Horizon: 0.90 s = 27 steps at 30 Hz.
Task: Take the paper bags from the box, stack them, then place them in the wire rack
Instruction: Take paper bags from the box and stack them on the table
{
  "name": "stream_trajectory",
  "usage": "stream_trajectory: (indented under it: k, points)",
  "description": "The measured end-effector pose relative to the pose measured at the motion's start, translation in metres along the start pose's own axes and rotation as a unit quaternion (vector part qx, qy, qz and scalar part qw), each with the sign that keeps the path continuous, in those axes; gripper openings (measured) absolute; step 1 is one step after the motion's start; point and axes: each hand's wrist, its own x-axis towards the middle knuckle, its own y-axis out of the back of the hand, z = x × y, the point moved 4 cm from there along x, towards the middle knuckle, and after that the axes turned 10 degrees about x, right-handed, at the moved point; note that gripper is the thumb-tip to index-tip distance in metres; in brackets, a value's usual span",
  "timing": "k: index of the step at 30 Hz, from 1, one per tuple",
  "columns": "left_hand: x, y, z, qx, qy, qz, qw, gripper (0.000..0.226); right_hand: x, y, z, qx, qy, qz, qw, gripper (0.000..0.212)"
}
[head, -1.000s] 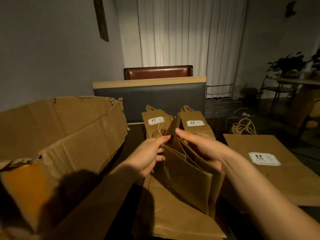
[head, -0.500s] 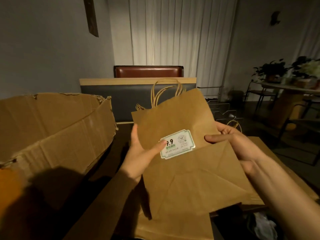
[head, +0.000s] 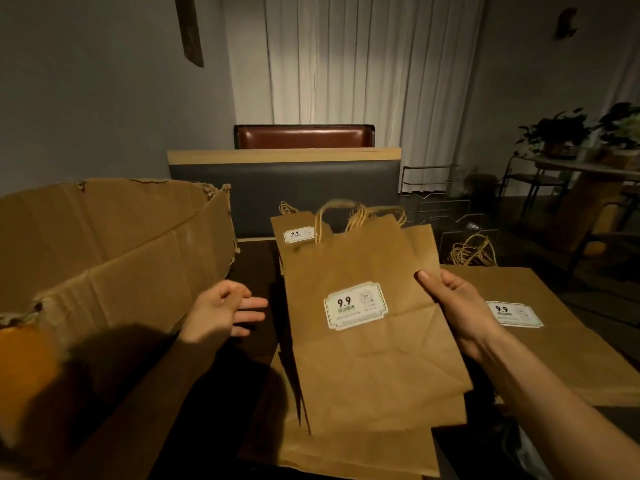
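A flat brown paper bag point(head: 374, 358) with a white 9.9 label and twine handles hangs tilted over the table. My right hand point(head: 453, 306) grips its right edge, thumb on the front. My left hand point(head: 225, 311) hovers to the bag's left, fingers relaxed, touching nothing. Under the held bag lies a pile of flat bags point(head: 349, 448), and another labelled bag point(head: 294, 233) shows behind it. A larger bag stack point(head: 554, 341) lies at the right. The torn cardboard box point(head: 114, 258) stands open at the left. The wire rack point(head: 440, 206) stands at the back right.
A dark padded bench back point(head: 284, 192) with a wooden top rail closes the far side of the table. Loose twine handles point(head: 471, 251) lie near the rack. Chairs and a round table with plants point(head: 581, 157) stand at the far right.
My left hand has let go of the bag and moved left. The bag has dropped lower and now hangs from my right hand alone.
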Motion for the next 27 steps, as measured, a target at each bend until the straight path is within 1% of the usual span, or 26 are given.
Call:
stream_trajectory:
  k: [2, 3, 4, 5, 7, 8, 10, 12, 15, 18, 21, 24, 25, 27]
  points:
    - [-0.004, -0.015, -0.001, 0.018, 0.005, -0.058, 0.998, 0.034, 0.003, 0.0, 0.005, 0.016, 0.009, -0.011, 1.0, 0.011]
    - [-0.006, -0.027, -0.003, 0.02, 0.015, -0.086, 0.996, 0.044, 0.003, -0.003, 0.008, 0.022, 0.01, -0.019, 1.0, 0.01]
    - [-0.006, -0.037, -0.005, 0.001, 0.03, -0.108, 0.994, 0.054, 0.004, -0.006, 0.011, 0.028, 0.013, -0.027, 0.999, 0.012]
    - [-0.006, -0.045, -0.008, -0.035, 0.046, -0.12, 0.991, 0.059, 0.004, -0.01, 0.012, 0.03, 0.016, -0.035, 0.999, 0.016]
    - [-0.002, -0.055, -0.01, -0.138, 0.09, -0.103, 0.981, 0.058, 0.005, -0.014, 0.011, 0.026, 0.024, -0.046, 0.998, 0.026]
    - [0.001, -0.055, -0.012, -0.187, 0.108, -0.09, 0.972, 0.057, 0.005, -0.014, 0.01, 0.015, 0.028, -0.049, 0.998, 0.027]
    - [0.005, -0.053, -0.009, -0.24, 0.113, -0.093, 0.96, 0.05, 0.007, -0.011, 0.003, -0.01, 0.039, -0.049, 0.998, 0.026]
    - [0.01, -0.038, -0.007, -0.233, 0.092, -0.083, 0.965, 0.036, 0.01, -0.003, -0.011, -0.018, 0.05, -0.037, 0.998, 0.026]
    - [0.019, -0.001, -0.007, -0.207, 0.05, -0.039, 0.976, 0.03, 0.014, 0.02, -0.039, -0.037, 0.06, -0.012, 0.997, 0.024]
    - [0.022, 0.019, -0.015, -0.188, 0.072, -0.017, 0.979, 0.03, 0.017, 0.046, -0.058, -0.076, 0.064, 0.008, 0.995, 0.03]
    - [0.024, 0.023, -0.023, -0.133, 0.077, 0.006, 0.988, 0.035, 0.015, 0.059, -0.073, -0.09, 0.079, 0.026, 0.992, 0.034]
    - [0.02, 0.014, -0.016, -0.09, 0.065, 0.009, 0.994, 0.035, 0.008, 0.054, -0.08, -0.047, 0.08, 0.022, 0.995, 0.028]
    - [0.018, 0.007, -0.011, -0.095, 0.06, 0.005, 0.994, 0.032, 0.006, 0.045, -0.075, -0.059, 0.075, 0.014, 0.995, 0.025]
    - [0.012, -0.014, 0.0, -0.099, 0.058, -0.015, 0.993, 0.026, 0.006, 0.023, -0.051, -0.16, 0.078, 0.019, 0.984, 0.018]
